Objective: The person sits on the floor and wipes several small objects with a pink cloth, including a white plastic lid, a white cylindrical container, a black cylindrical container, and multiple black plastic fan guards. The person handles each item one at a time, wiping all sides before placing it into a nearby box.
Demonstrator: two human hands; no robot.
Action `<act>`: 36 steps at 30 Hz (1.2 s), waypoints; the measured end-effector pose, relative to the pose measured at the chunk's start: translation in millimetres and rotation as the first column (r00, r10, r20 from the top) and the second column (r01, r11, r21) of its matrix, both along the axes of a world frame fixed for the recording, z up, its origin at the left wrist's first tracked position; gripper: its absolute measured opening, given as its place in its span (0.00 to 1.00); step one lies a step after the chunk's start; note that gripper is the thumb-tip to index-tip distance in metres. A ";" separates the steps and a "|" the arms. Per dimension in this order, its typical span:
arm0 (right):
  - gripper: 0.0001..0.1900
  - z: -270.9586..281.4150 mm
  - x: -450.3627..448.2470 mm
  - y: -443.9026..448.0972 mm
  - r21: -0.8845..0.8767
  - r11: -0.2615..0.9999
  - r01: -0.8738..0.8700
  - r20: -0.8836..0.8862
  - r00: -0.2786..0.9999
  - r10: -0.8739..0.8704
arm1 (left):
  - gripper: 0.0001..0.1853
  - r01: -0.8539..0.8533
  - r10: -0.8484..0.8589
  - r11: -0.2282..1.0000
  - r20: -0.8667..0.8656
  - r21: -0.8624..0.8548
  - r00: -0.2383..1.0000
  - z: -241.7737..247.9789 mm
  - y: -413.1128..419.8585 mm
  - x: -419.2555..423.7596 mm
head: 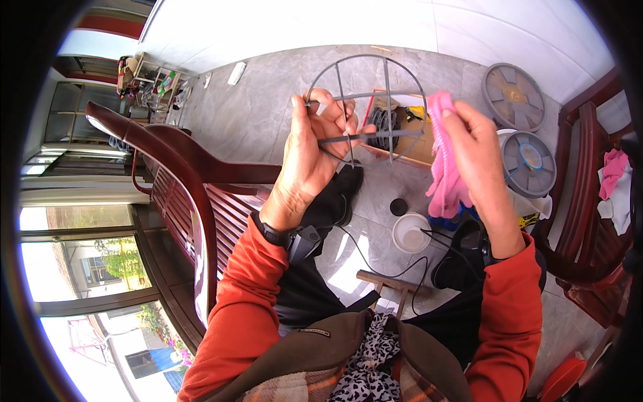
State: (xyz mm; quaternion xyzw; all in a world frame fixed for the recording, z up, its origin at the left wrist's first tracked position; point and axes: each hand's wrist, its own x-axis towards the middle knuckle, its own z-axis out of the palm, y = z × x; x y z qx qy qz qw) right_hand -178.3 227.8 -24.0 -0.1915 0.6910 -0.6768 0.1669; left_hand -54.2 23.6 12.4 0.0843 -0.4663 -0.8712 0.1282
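My left hand [321, 130] holds up a round, dark grey frame [387, 103] with thin bars crossing it. The thumb is at its left rim and the fingers are spread behind the bars. A folded pink cloth [443, 156] with a stitched edge hangs from my right hand [469, 133], pinched between thumb and fingers. The cloth is at the frame's right rim; whether they touch, I cannot tell. Beyond the frame, an open box [417, 145] on the floor contains a stack of dark rings [384, 128] and something yellow [416, 112].
Two grey disc-shaped lids [513, 95] [527, 163] are at the right. A white cup [411, 232] and a black cable [397, 275] are on the floor between my feet, near a small wooden stool [394, 281]. Dark red slatted wooden benches [201, 201] [577, 201] flank me.
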 end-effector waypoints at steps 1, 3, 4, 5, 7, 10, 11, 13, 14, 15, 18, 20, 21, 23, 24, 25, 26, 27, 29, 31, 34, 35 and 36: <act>0.12 -2.7 3.5 -3.2 -0.008 0.999 -0.044 0.096 0.994 0.044 | 0.25 -0.028 0.028 1.000 0.009 0.011 1.000 -0.6 0.6 -0.7; 0.13 -5.9 4.0 -2.4 -0.012 0.997 -0.074 0.074 0.994 0.075 | 0.24 -0.055 0.054 0.998 0.017 0.022 0.998 -0.6 0.4 -1.2; 0.13 -7.0 3.9 -3.1 -0.010 1.000 -0.012 0.063 0.998 0.013 | 0.24 -0.056 0.055 0.998 0.015 0.023 0.998 -1.0 0.7 -1.2; 0.13 -8.0 5.0 -4.6 -0.007 0.999 0.049 0.051 0.998 -0.048 | 0.24 -0.067 0.067 0.998 0.013 0.018 0.998 -0.8 0.4 -0.9; 0.13 -8.0 5.2 -4.8 -0.010 1.000 0.022 0.044 0.999 -0.022 | 0.24 -0.022 0.021 0.999 0.005 0.023 1.000 -1.9 1.5 0.2; 0.13 -5.2 6.4 -6.0 0.049 0.998 -0.048 -0.039 0.998 0.050 | 0.24 -0.036 0.036 0.998 0.001 0.042 0.999 -2.9 -0.3 0.4; 0.13 -4.0 7.9 -6.1 0.046 0.999 0.007 -0.073 0.997 -0.004 | 0.24 -0.053 0.053 0.997 -0.003 0.047 0.999 -3.2 -1.8 0.2; 0.12 -1.5 10.4 -3.9 0.130 0.987 0.099 -0.071 0.993 -0.091 | 0.25 -0.095 0.095 0.992 0.006 0.087 0.995 -4.0 -5.0 -0.7; 0.12 -0.9 12.3 -4.2 0.122 0.989 0.088 -0.083 0.993 -0.078 | 0.25 -0.116 0.116 0.988 0.009 0.104 0.993 -5.4 -5.8 -1.0; 0.12 -0.5 14.4 -4.4 0.116 0.989 0.087 -0.096 0.992 -0.076 | 0.25 -0.137 0.137 0.983 0.014 0.121 0.991 -6.4 -6.8 -1.3; 0.12 -1.7 22.2 -8.1 0.112 0.994 -0.002 -0.115 0.993 0.015 | 0.26 -0.110 0.111 0.983 0.000 0.148 0.994 -10.2 -7.5 -2.0; 0.12 -3.0 25.5 -9.7 0.142 0.989 -0.042 -0.207 0.976 0.071 | 0.26 -0.101 0.103 0.985 -0.008 0.140 0.995 -11.3 -8.0 -2.5; 0.11 -3.8 25.8 -11.4 0.128 0.992 0.019 -0.189 0.982 0.006 | 0.25 -0.104 0.106 0.984 -0.007 0.143 0.994 -11.8 -7.7 -2.4; 0.11 -4.1 24.9 -13.8 0.151 0.981 0.120 -0.146 0.985 -0.098 | 0.24 -0.119 0.120 0.983 0.002 0.138 0.993 -11.7 -7.4 -2.8; 0.11 -3.4 24.4 -12.0 0.120 0.988 0.100 -0.101 0.991 -0.088 | 0.23 -0.102 0.104 0.985 -0.005 0.142 0.995 -11.6 -7.0 -2.8; 0.11 -3.1 24.5 -13.1 0.138 0.989 0.061 -0.115 0.992 -0.046 | 0.23 -0.103 0.105 0.985 -0.003 0.137 0.995 -11.5 -6.2 -3.1; 0.11 -2.1 24.4 -11.4 0.132 0.990 0.042 -0.150 0.988 -0.022 | 0.22 -0.096 0.098 0.987 -0.007 0.126 0.995 -11.6 -5.2 -3.2; 0.11 -1.2 24.7 -11.9 0.149 0.988 0.028 -0.163 0.987 -0.003 | 0.22 -0.095 0.095 0.986 0.003 0.138 0.995 -11.4 -4.4 -3.5; 0.11 1.1 28.5 -8.2 0.150 0.982 -0.114 -0.097 0.987 0.129 | 0.22 -0.073 0.073 0.986 0.010 0.147 0.997 -11.4 -2.6 -3.7; 0.11 3.0 29.3 -8.0 0.183 0.976 -0.122 -0.093 0.986 0.140 | 0.21 -0.053 0.053 0.989 0.006 0.137 0.999 -11.4 -1.1 -3.5; 0.11 5.2 27.3 -9.8 0.120 0.988 0.093 -0.245 0.968 -0.061 | 0.20 -0.038 0.037 0.992 0.009 0.118 0.999 -11.6 0.4 -1.9; 0.11 5.8 26.0 -11.6 0.119 0.973 0.196 -0.275 0.949 -0.157 | 0.19 -0.012 0.012 0.992 0.005 0.128 1.000 -11.6 0.5 -1.5; 0.11 6.5 25.5 -13.2 0.041 0.973 0.228 -0.120 0.968 -0.222 | 0.19 0.013 -0.012 0.991 -0.003 0.136 1.000 -11.2 0.4 -1.0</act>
